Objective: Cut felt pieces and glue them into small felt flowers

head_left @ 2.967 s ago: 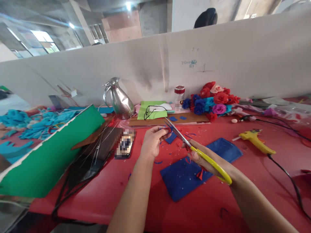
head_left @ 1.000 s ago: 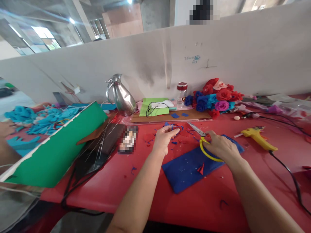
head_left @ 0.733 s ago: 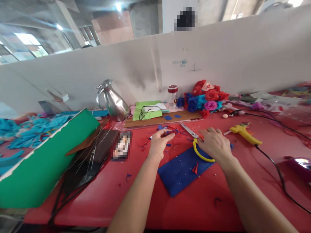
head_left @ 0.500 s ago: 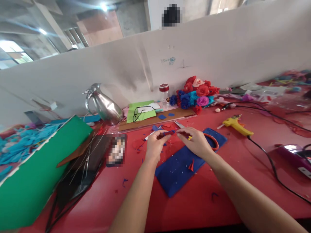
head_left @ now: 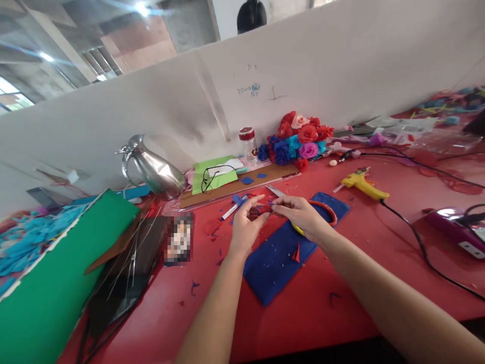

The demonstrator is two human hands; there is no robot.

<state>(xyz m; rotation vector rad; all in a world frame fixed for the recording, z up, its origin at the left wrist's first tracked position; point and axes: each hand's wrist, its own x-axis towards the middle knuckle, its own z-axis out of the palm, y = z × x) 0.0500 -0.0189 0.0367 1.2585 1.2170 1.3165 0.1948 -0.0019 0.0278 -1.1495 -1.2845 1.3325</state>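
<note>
Dented steel jug (head_left: 157,172) by tabletop's (head_left: 161,318) far edge. White marker (head_left: 229,211) lies to its right. Left hand (head_left: 245,227): fingers clamped on small red-and-blue piece (head_left: 265,209), between tabletop's near and far edges. Right hand (head_left: 301,215): fingers pinched on piece's right end; scissors (head_left: 275,190) below, partly on blue fabric (head_left: 271,270). Farther right, yellow glue gun (head_left: 366,186).

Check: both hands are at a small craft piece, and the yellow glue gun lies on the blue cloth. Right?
No: the head view shows the yellow glue gun on the red table, right of the blue cloth. The left hand and right hand are at the small craft piece.
</note>
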